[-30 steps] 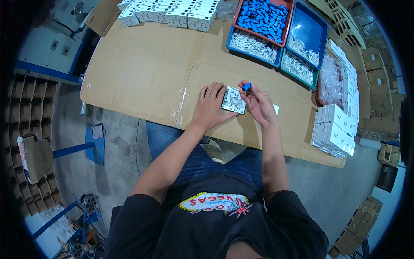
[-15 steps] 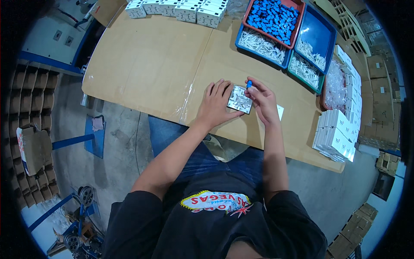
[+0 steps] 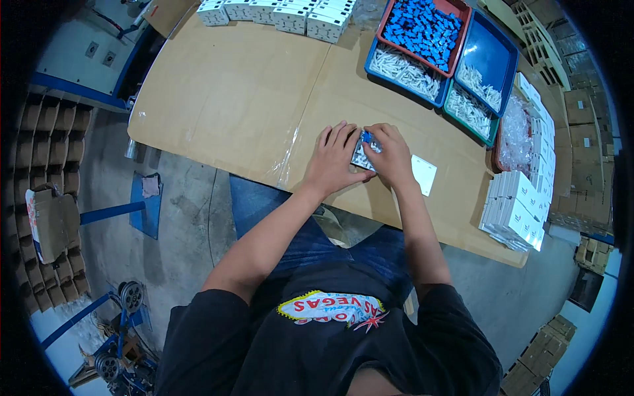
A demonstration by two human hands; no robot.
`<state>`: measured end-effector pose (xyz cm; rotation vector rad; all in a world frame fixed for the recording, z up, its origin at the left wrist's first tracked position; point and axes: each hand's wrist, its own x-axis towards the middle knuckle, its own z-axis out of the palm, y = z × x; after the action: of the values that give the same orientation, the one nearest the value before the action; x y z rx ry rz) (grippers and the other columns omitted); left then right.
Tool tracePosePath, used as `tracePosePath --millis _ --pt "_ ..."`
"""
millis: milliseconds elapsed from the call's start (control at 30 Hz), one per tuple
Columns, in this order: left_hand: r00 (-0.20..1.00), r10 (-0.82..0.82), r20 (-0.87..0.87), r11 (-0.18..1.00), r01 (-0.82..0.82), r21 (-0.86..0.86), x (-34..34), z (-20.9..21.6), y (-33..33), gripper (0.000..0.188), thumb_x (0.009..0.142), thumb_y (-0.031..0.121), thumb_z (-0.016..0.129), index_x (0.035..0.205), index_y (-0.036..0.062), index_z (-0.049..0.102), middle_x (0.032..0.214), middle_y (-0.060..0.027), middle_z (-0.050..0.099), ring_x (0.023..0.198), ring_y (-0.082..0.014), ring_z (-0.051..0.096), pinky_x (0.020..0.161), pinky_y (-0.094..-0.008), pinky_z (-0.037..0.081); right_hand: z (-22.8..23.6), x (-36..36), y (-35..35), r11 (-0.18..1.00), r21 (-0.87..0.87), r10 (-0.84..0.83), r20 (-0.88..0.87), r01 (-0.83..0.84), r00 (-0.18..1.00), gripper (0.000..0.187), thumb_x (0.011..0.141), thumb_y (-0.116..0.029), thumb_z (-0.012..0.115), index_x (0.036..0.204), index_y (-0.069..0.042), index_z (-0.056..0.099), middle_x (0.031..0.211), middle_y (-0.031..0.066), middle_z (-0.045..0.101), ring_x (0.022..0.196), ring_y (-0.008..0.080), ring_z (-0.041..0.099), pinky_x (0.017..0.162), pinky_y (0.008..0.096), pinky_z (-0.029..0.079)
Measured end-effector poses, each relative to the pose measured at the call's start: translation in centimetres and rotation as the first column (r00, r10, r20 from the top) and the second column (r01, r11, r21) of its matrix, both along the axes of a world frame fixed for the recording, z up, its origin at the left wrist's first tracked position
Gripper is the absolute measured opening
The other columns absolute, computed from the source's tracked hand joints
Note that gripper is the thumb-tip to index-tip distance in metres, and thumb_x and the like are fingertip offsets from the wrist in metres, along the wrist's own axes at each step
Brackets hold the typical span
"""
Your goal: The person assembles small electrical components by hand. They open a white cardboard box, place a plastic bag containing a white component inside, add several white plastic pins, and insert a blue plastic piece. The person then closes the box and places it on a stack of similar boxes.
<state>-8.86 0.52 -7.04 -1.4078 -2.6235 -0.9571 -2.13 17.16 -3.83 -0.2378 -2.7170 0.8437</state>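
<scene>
A small square whitish-grey part [image 3: 360,160] with metallic-looking details lies on the cardboard-covered table in front of me. My left hand [image 3: 330,160] grips it, fingers along its far left side and thumb at its near edge. At the far end of this part, my right hand [image 3: 391,157] pinches a small blue plastic piece [image 3: 366,136] against it. The right fingers cover much of the part's right side, so how the blue piece sits there is partly hidden. To the right of my right wrist lies a flat white plate [image 3: 424,175].
A red tray [image 3: 413,61] of blue pieces sits on a blue tray [image 3: 404,90] of white pieces. Beside them are another blue tray [image 3: 492,53] and a green tray [image 3: 471,134]. White boxes [image 3: 512,208] stand stacked at right; white blocks [image 3: 290,20] line the far edge.
My right hand has moved left and down onto the part, bringing the blue piece from above it to its far end. More of the white plate now shows. The left hand keeps its grip.
</scene>
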Motion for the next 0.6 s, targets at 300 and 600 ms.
tracePosePath --millis 300,600 --pt "1.000 0.006 -0.013 1.000 -0.006 0.005 0.05 -0.30 0.03 0.099 0.073 0.064 0.077 0.143 -0.0014 0.049 0.145 -0.0155 0.048 0.144 -0.0323 0.037 0.121 -0.0536 0.025 -0.13 -0.02 -0.19 0.998 0.055 -0.004 -0.028 0.005 1.000 0.027 0.082 -0.015 0.077 0.107 -0.007 0.071 0.102 0.0092 0.069 0.098 0.0323 0.064 0.084 0.0447 0.050" --pt "1.000 0.000 0.008 1.000 0.001 -0.012 0.08 0.02 0.08 0.098 0.074 0.062 0.076 0.144 -0.0008 0.047 0.148 -0.0170 0.047 0.145 -0.0323 0.037 0.122 -0.0533 0.023 -0.40 0.02 -0.38 0.957 -0.279 -0.085 0.014 0.086 0.996 0.023 0.085 -0.012 0.076 0.106 -0.005 0.070 0.100 0.0127 0.068 0.095 0.0340 0.066 0.082 0.0436 0.052"
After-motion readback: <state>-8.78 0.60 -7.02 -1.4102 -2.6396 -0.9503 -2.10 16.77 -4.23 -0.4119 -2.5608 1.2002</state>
